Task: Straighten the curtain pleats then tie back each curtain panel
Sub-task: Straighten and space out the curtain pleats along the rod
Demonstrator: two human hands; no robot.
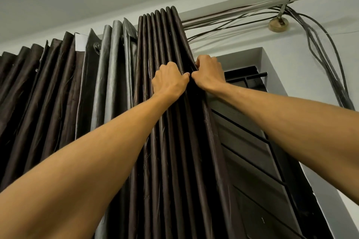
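Camera tilted upward, toward the ceiling line.

The curtain panel (pixel 165 44), dark brown, hangs at frame centre. Its pleats are bunched tight together at the top, where it meets the curtain rod (pixel 242 12).

The left hand (pixel 170 78) is just left of centre, with its fingers curled into the folds and gripping a bundle of pleats. The right hand (pixel 209 72) is just beside it, the two almost touching. Its fingers are curled round the panel's right-hand edge, and we cannot see the fingertips behind the cloth. Both grips are narrow and closed on fabric.

Surroundings:
- Left of the bunched pleats we see a band of silver-grey fabric (pixel 108 54), with a metal eyelet (pixel 97 47) and a white label (pixel 80 42) near its top edge.
- Further left, more brown curtain (pixel 38 83) runs in looser, uneven folds to the left edge of the frame. We cannot tell whether it is a separate panel.
- The rod runs bare toward the upper right.
- A bundle of cables (pixel 320 44) loops under the rod and drops down the wall at the right.
- A round wall fitting (pixel 278 23) sits just below the rod.
- A dark louvred shutter (pixel 252 141) stands in a white recess at centre right and lower right. The panel's right edge overlaps the shutter's left side.

Obstructions: both forearms cross the lower frame and cover much of the curtain below the hands.
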